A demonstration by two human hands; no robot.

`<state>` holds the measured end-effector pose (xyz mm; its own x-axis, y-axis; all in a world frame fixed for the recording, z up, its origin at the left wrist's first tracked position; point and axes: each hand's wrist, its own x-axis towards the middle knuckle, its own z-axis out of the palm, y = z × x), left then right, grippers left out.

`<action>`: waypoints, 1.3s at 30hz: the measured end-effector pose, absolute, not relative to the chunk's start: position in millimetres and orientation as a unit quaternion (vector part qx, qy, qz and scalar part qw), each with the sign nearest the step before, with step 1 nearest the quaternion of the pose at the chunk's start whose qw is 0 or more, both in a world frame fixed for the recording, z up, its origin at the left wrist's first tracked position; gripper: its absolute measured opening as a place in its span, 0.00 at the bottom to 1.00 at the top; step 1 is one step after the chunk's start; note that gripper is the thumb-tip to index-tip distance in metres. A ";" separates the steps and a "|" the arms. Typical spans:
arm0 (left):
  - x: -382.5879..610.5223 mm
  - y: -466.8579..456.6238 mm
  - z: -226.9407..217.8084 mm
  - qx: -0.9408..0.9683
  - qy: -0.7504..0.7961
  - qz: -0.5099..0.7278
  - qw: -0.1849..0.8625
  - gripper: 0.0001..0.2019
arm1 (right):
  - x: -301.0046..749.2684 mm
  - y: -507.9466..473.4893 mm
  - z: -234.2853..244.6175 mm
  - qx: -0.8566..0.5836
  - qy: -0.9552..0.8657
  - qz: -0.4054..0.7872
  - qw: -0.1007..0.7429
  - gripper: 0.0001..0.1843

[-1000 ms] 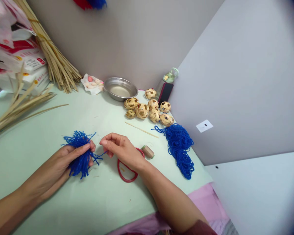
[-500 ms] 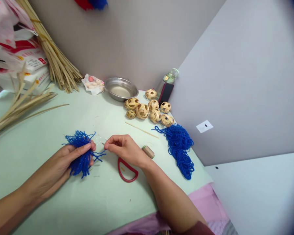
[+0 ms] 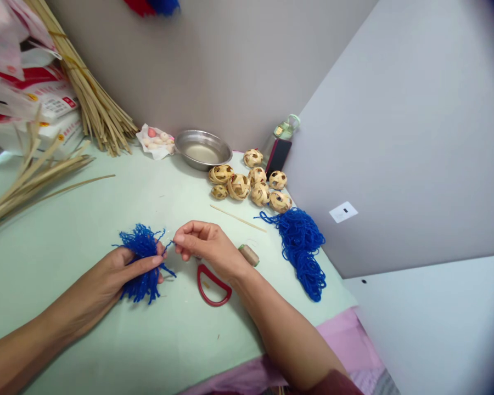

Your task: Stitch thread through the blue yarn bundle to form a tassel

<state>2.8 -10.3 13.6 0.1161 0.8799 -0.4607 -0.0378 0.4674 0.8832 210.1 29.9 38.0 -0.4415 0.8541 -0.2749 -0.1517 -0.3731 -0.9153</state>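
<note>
Blue yarn bundle point(image 3: 140, 244), shifted right since before.
Left grip point(image 3: 113, 270) closed round it, right grip point(image 3: 209, 246) pinching one strand point(image 3: 168, 247); eight woven balls point(image 3: 239, 187).

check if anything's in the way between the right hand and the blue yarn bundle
Nothing visible blocks the right hand from the blue yarn bundle in the left hand; only a blue strand spans the gap. The red handle lies on the table, outside that gap.

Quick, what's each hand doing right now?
Left hand: closed, holding a bushy blue yarn bundle.
Right hand: closed, pinching a thin blue yarn strand.
</note>
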 end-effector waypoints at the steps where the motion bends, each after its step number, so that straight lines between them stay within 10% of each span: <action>1: 4.0 -10.2 15.0 0.376 0.564 0.350 0.646 0.22 | 209.7 29.1 38.5 -0.394 -0.440 0.729 0.346 0.25; 12: 6.2 -10.4 19.7 0.374 0.562 0.330 0.660 0.22 | 207.4 24.0 37.4 -0.391 -0.498 0.659 0.407 0.22; 19: 4.9 -7.3 16.2 0.307 0.543 0.412 0.664 0.22 | 206.0 23.0 20.8 -0.339 -0.561 0.708 0.263 0.23; 26: 2.4 -8.3 9.9 0.329 0.555 0.404 0.648 0.25 | 210.3 25.6 23.2 -0.381 -0.590 0.632 0.329 0.09; 39: 2.8 -7.7 13.8 0.337 0.533 0.407 0.661 0.23 | 209.2 24.3 13.5 -0.337 -0.588 0.688 0.258 0.14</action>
<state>2.8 -7.7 13.8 0.1006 0.8971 -0.4303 -0.1781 0.4418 0.8793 209.2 24.3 13.5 -0.6392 0.7522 -0.1599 0.0406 -0.1746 -0.9838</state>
